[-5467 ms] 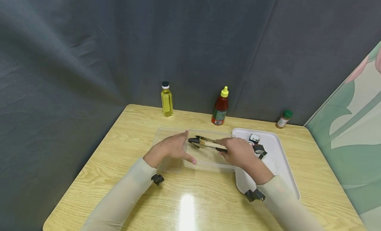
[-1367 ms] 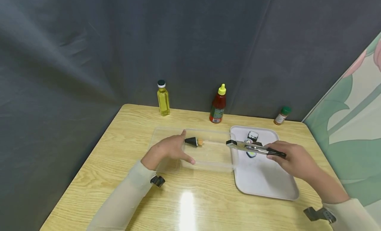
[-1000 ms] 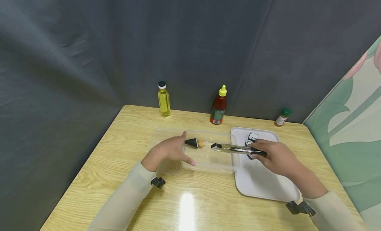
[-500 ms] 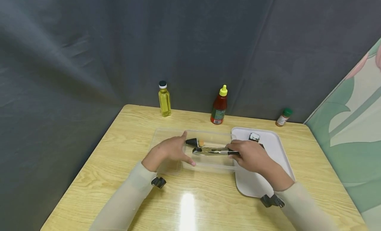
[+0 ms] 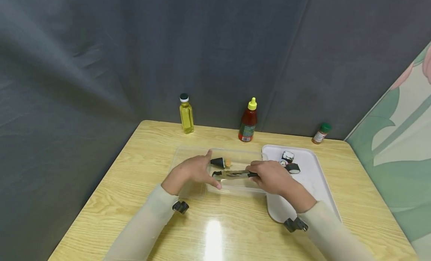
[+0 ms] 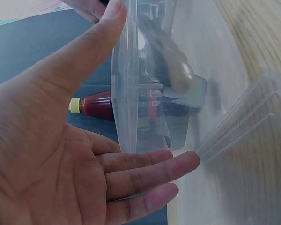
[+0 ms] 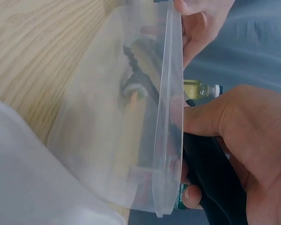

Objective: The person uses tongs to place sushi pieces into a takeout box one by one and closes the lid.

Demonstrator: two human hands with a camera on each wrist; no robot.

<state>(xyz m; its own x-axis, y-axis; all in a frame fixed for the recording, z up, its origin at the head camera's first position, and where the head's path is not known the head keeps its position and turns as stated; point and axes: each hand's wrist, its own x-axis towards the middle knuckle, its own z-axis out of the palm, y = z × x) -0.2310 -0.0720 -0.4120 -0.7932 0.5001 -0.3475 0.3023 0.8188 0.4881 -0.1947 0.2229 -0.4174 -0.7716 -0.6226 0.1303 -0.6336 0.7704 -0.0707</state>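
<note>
My left hand point(image 5: 193, 170) spans the left end of a clear plastic container point(image 5: 235, 189), its thumb and fingers stretched out along the rim. My right hand point(image 5: 271, 177) grips metal tongs point(image 5: 235, 174) with black handles. The tongs reach left inside the container, tips near my left thumb. Behind them lies a black cone-shaped sushi roll point(image 5: 218, 162) with orange filling. Through the plastic, the left wrist view shows a blurred pale piece point(image 6: 189, 86) by the tong tips; I cannot tell whether it is gripped. Several dark sushi pieces point(image 5: 293, 168) rest on the white tray point(image 5: 314, 186).
Along the table's back edge stand a bottle of yellow oil point(image 5: 186, 117), a red sauce bottle point(image 5: 247, 124) with a yellow cap and a green-capped spice jar point(image 5: 321, 134). A clear flap point(image 5: 192, 192), apparently the lid, lies left of the container.
From above the tray, my right hand has carried the tongs left and down into the container. Earlier, the tongs were at the cone roll. My left hand has stayed at the container.
</note>
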